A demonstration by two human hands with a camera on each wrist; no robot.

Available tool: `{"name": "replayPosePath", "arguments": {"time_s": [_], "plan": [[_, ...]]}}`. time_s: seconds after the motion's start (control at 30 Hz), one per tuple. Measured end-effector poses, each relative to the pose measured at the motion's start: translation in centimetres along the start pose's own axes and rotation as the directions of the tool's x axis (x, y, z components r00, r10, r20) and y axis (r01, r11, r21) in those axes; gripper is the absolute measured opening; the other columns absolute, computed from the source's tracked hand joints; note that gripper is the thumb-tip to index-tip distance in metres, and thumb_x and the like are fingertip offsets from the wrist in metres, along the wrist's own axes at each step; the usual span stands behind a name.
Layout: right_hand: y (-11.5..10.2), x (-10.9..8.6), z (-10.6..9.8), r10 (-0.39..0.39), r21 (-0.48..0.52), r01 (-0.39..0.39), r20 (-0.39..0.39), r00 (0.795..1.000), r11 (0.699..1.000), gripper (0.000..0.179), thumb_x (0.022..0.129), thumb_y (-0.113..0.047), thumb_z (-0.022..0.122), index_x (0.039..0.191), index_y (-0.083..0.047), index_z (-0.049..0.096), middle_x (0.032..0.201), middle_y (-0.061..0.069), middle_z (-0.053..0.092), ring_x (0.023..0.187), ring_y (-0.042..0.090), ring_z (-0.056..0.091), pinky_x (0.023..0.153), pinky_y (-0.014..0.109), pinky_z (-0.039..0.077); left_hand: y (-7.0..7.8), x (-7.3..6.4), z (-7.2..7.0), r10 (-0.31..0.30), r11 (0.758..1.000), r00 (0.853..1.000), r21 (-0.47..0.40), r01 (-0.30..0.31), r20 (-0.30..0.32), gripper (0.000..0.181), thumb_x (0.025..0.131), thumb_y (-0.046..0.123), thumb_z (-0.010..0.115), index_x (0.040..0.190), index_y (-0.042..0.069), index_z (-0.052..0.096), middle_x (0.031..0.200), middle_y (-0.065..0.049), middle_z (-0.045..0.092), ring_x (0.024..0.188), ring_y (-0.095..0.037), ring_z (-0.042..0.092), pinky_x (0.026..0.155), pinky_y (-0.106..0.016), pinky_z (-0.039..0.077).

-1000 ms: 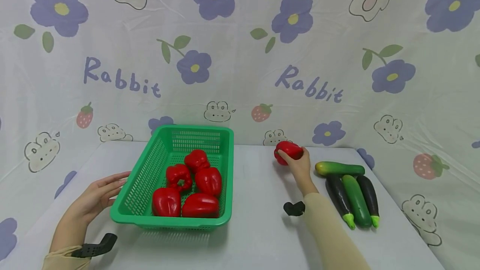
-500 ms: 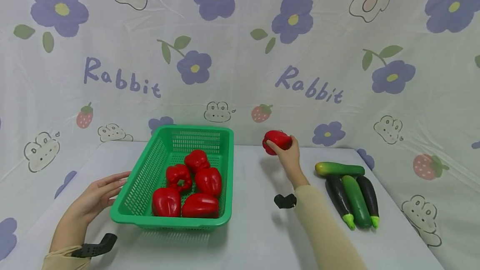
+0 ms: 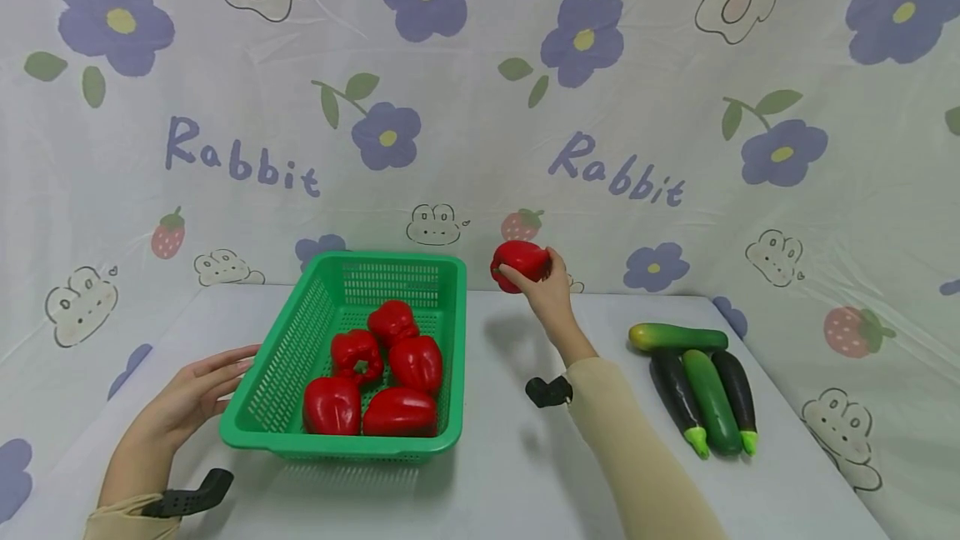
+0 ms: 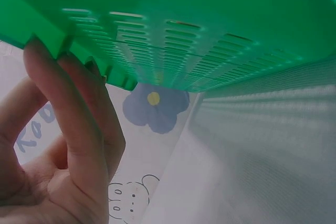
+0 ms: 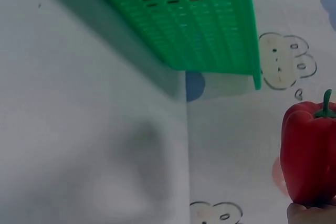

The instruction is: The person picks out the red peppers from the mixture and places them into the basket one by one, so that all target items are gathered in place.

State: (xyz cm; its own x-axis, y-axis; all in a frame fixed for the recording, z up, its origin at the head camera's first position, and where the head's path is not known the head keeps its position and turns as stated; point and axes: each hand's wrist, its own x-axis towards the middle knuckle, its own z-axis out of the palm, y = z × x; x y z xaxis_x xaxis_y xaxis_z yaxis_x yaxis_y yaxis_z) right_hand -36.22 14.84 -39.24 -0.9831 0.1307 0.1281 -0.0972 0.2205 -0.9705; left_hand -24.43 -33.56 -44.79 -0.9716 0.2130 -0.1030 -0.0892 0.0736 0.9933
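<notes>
My right hand (image 3: 549, 300) holds a red bell pepper (image 3: 517, 265) up off the table, to the right of the green basket's far corner. Its green stem shows in the right wrist view, where only a fingertip (image 5: 311, 214) appears under the bell pepper (image 5: 310, 153). At the left side of the green plastic basket (image 3: 342, 442), my left hand (image 3: 197, 394) has its fingers loosely bent. In the left wrist view, those fingertips (image 4: 38, 51) touch the outer rim of the basket (image 4: 210, 3). Several red bell peppers (image 3: 332, 407) lie inside the basket.
On the right of the white table (image 3: 517, 457) lie two dark eggplants (image 3: 677, 390) with a green cucumber-like vegetable (image 3: 712, 402) between them. A yellow-green one (image 3: 678, 337) lies across their far ends. A patterned cloth (image 3: 465, 65) hangs behind the table.
My right hand has lifted the bell pepper higher and carried it left toward the basket. The left hand and the basket have stayed in place.
</notes>
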Motion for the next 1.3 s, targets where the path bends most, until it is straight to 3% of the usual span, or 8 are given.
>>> {"name": "replayPosePath", "arguments": {"time_s": [0.37,0.77,1.07,1.3], "plan": [[-2.8,-0.4,2.4,-0.089,-0.014,0.090,0.048,0.995,0.996,0.092,0.084,-0.036,0.076,0.154,-0.011,0.021,0.155,0.009,0.035,0.144,0.029,0.033,0.106,0.045,0.044,0.1,0.0,0.0,0.000,1.000,1.000,-0.013,0.000,0.013,0.026,0.102,0.020,0.050,0.121,0.033,0.063,0.110,0.024,0.067,0.103,0.005,0.063,0.083,-0.029,0.055],[-6.0,-2.2,5.4,-0.139,-0.006,0.142,0.192,0.972,0.990,0.091,0.083,-0.029,0.077,0.154,-0.012,0.022,0.153,0.009,0.036,0.144,0.029,0.033,0.104,0.046,0.046,-0.2,0.0,-0.2,-0.007,1.000,1.000,-0.006,0.007,0.010,0.027,0.103,0.022,0.050,0.125,0.033,0.061,0.111,0.025,0.066,0.104,0.005,0.063,0.083,-0.029,0.054],[-6.2,-3.0,7.3,-0.173,-0.063,0.199,0.294,0.940,0.978,0.089,0.084,-0.032,0.075,0.153,-0.011,0.025,0.151,0.011,0.041,0.139,0.030,0.042,0.104,0.045,0.047,-0.1,0.0,-0.1,-0.017,1.000,1.000,0.016,0.017,0.000,0.027,0.103,0.024,0.050,0.126,0.033,0.059,0.110,0.026,0.065,0.103,0.006,0.063,0.083,-0.029,0.054],[-6.4,-3.8,8.5,-0.147,-0.095,0.200,0.399,0.905,0.975,0.089,0.083,-0.035,0.076,0.153,-0.013,0.025,0.149,0.011,0.043,0.136,0.029,0.045,0.102,0.045,0.049,-0.1,0.1,-0.1,-0.002,1.000,1.000,-0.005,0.003,0.020,0.026,0.103,0.022,0.049,0.123,0.034,0.060,0.111,0.025,0.066,0.104,0.005,0.064,0.083,-0.029,0.055]]}}
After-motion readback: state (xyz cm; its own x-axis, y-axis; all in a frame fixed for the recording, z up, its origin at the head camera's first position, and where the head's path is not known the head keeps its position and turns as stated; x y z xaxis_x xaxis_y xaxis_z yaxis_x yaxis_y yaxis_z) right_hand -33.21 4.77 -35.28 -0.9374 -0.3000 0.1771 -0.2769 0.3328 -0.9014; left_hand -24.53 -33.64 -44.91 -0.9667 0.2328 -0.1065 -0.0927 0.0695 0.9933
